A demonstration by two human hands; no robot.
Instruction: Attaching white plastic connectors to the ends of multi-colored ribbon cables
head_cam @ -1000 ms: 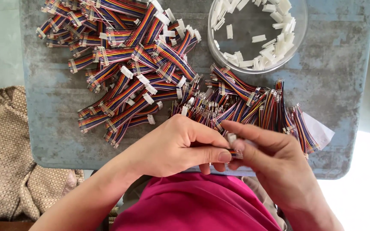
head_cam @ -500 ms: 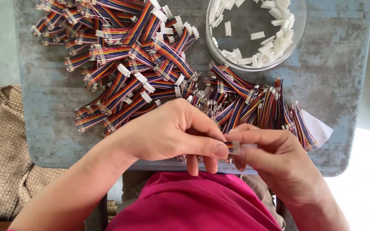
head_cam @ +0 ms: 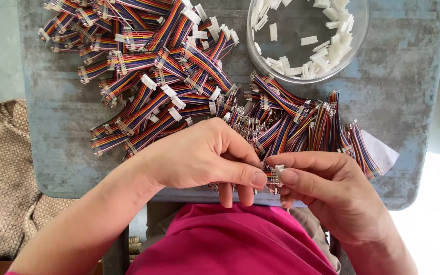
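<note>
White plastic is what you have between your thumbs: a small connector housing [head_cam: 278, 172] on the end of a multicoloured ribbon cable [head_cam: 272, 178], held just over the near edge of the grey worktop [head_cam: 62, 142]. Your left hand [head_cam: 199, 155] is closed down, thumb and forefinger pinching the cable end from nine o'clock; your right hand [head_cam: 332, 191] pinches the housing from three o'clock, its other fingers curled under. The two thumb tips nearly touch.

Most of the cable sits hidden behind your left fingers, so I cannot tell whether the wire ends are lined up with the housing. If they are not, I would expect a pin to bend or ride up beside its slot when you press. Squeezing at a tilt would cause the same trouble.

Because the work hangs past the table edge, above your pink shirt [head_cam: 230, 239], a slipped housing would likely drop into your lap or to the floor rather than onto the top.

Watch the unfinished bundle [head_cam: 301, 122] at twelve o'clock from your hands: its bare ends lie touching your left knuckles, and a sweep of that hand could drag some off or tangle them. The finished heap [head_cam: 148, 66] at eleven o'clock touches it, so pieces could mix. The clear bowl of housings [head_cam: 309, 35] at one o'clock is well apart.
</note>
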